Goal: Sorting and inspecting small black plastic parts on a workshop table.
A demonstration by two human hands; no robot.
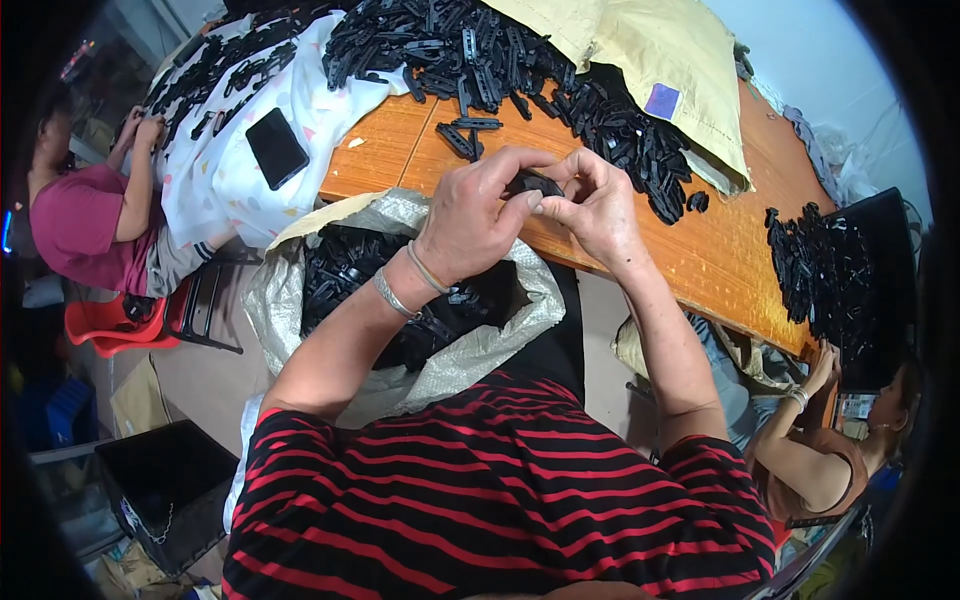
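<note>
Piece of black plastic [537,183], small, at centre of frame, over near edge of brown wooden table [720,270], partly hidden by fingers. Left hand [473,215] curled round it, silver bracelet [395,294] on wrist; right hand [602,212] narrowed to pinch at its right end. Left of centre, below left forearm: open white woven sack [272,300] holding loose black parts [350,270]. Upper centre: heap of elongated black plastic parts [450,50]. Upper left: black rectangular device [277,148] on white patterned cloth [220,190].
</note>
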